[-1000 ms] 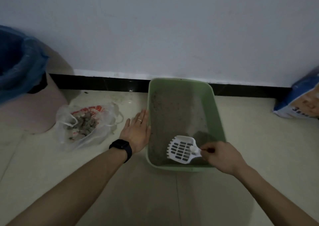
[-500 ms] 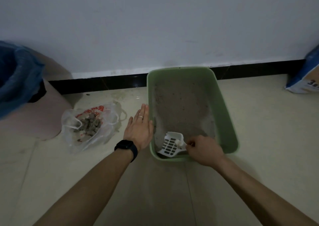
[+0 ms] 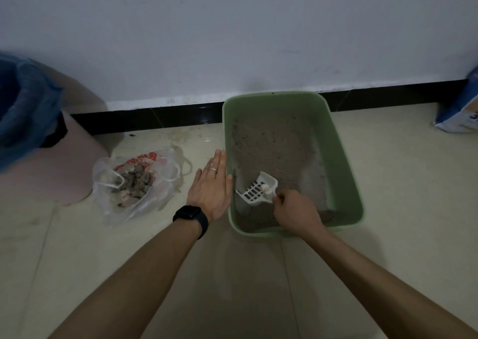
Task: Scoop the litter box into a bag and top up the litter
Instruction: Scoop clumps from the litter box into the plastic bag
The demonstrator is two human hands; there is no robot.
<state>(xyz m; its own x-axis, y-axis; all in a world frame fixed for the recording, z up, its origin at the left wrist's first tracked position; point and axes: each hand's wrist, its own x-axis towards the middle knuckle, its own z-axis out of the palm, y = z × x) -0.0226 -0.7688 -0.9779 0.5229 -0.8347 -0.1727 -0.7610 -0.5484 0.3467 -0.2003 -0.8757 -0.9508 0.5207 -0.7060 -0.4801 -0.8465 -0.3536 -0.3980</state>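
Observation:
A green litter box (image 3: 344, 162) with grey litter stands on the floor against the wall. My right hand (image 3: 294, 210) grips the handle of a white slotted scoop (image 3: 257, 192), which lies tilted in the near left part of the box with a small pale clump in it. My left hand (image 3: 212, 190), fingers straight, presses flat against the outside of the box's left wall. A clear plastic bag (image 3: 137, 183) with red print lies open on the floor to the left, with grey clumps inside.
A pink bin (image 3: 64, 157) lined with a blue bag stands at far left. A blue and white litter bag (image 3: 460, 113) sits at the right edge by the wall. Pale floor tiles stretch in front of me.
My right hand has drawn the scoop toward the box's near left corner and tilted it. My left hand stays flat against the box. The view has shifted.

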